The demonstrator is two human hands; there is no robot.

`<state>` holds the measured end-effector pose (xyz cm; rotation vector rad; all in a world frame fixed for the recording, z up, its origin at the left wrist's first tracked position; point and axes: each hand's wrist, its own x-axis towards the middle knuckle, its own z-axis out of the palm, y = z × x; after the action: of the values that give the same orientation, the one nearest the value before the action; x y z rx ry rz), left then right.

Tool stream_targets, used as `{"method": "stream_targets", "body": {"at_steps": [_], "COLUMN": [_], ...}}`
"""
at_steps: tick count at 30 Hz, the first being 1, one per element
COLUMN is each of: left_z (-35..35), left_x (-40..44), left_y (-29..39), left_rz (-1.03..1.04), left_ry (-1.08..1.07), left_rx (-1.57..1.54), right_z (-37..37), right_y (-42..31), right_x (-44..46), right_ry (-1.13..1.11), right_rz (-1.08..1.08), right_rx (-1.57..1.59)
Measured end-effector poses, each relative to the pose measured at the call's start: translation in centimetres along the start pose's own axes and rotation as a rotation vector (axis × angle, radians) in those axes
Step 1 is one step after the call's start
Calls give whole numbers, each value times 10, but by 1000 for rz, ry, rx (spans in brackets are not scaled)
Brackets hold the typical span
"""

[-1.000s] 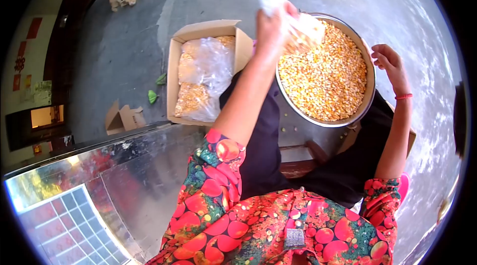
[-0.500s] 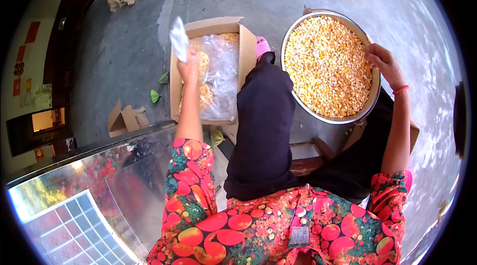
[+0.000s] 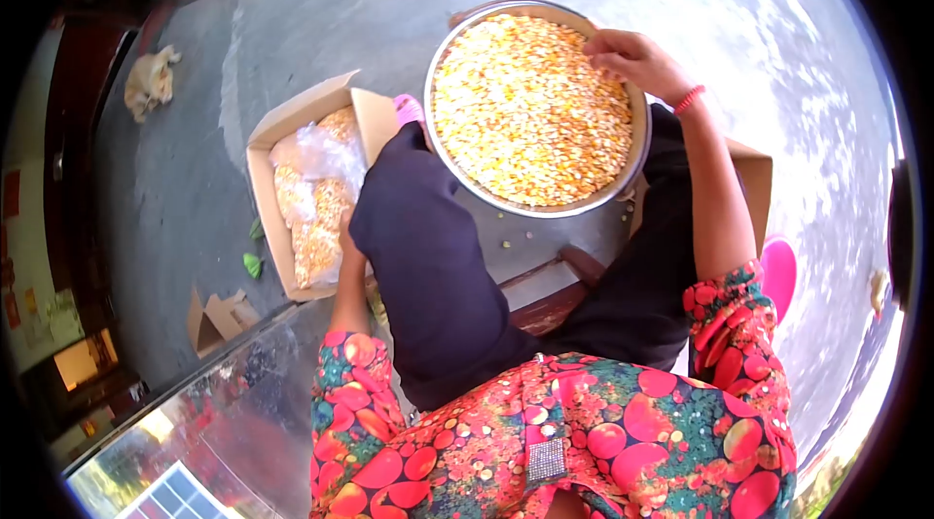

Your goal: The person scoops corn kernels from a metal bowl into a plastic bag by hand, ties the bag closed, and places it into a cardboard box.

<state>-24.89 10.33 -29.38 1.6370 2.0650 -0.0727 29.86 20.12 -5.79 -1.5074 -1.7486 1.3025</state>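
Note:
A round metal basin [image 3: 435, 135] full of yellow and white corn kernels [image 3: 530, 110] stands beyond my knees. My right hand [image 3: 628, 60] is over its upper right edge, fingers curled together at the corn; what they may hold is too small to see. On the left an open cardboard box [image 3: 270, 217] holds several clear plastic bags of corn [image 3: 316, 237]. My left hand [image 3: 348, 245] is low at the box's right side, beside a bag and partly behind my knee, its fingers hidden.
A light-coloured animal [image 3: 151, 83] lies on the grey floor at the upper left. A small torn carton [image 3: 222, 320] and a green leaf [image 3: 253, 266] lie left of the box. A shiny panel [image 3: 258, 412] is at the lower left. Another cardboard box [image 3: 751, 183] stands behind my right leg.
My left hand went from the basin with a crumpled clear plastic bag to the box, then lower; that bag no longer shows in it. My right hand moved in over the corn. The view has turned.

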Motion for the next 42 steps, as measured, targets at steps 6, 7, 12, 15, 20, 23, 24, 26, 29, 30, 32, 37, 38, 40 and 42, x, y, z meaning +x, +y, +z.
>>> {"method": "stream_targets", "body": {"at_steps": [6, 7, 12, 15, 20, 23, 24, 26, 29, 30, 32, 37, 38, 40, 42], "left_z": [-41, -46, -81, -143, -260, -302, -308, -315, -316, -329, -339, -342, -342, -343, -345], "left_x": [2, 1, -20, -49, -122, -195, -221, -266, -310, -316, -327, -345, -348, -351, -358], "left_y": [27, 30, 62, 107, 231, 301, 324, 364, 401, 408, 414, 419, 418, 420, 413], "left_rz": [16, 33, 137, 229, 636, 1047, 1174, 1415, 1774, 1782, 1826, 1859, 1860, 1848, 1842], "left_ry": [40, 46, -4, -74, 381, 420, 455, 475, 458, 457, 472, 528, 547, 578, 616], "left_rx": [-187, -231, -704, -1117, -820, -817, -803, -812, -1015, -1022, -1003, -939, -916, -875, -843], "right_z": [-8, -6, 40, 95, 166, 195, 201, 205, 193, 191, 188, 182, 182, 180, 180], "right_y": [-5, 0, -3, -19, -27, -26, -27, -22, -22, -19, -13, -5, -6, -5, -3], "right_x": [-24, -28, -74, -108, -138, -153, -158, -160, -164, -164, -160, -160, -161, -158, -157], "right_ry": [111, 154, 325, 29, -279, -289, -333, -337, -205, -198, -126, -52, -41, -40, -32], "right_rz": [5, -78, -304, -137, -231, -248, -253, -233, -244, -238, -126, -140, -150, -172, -150], "right_rx": [83, 33, -253, -527, -582, -540, -512, -512, -514, -521, -599, -614, -610, -614, -607]}}
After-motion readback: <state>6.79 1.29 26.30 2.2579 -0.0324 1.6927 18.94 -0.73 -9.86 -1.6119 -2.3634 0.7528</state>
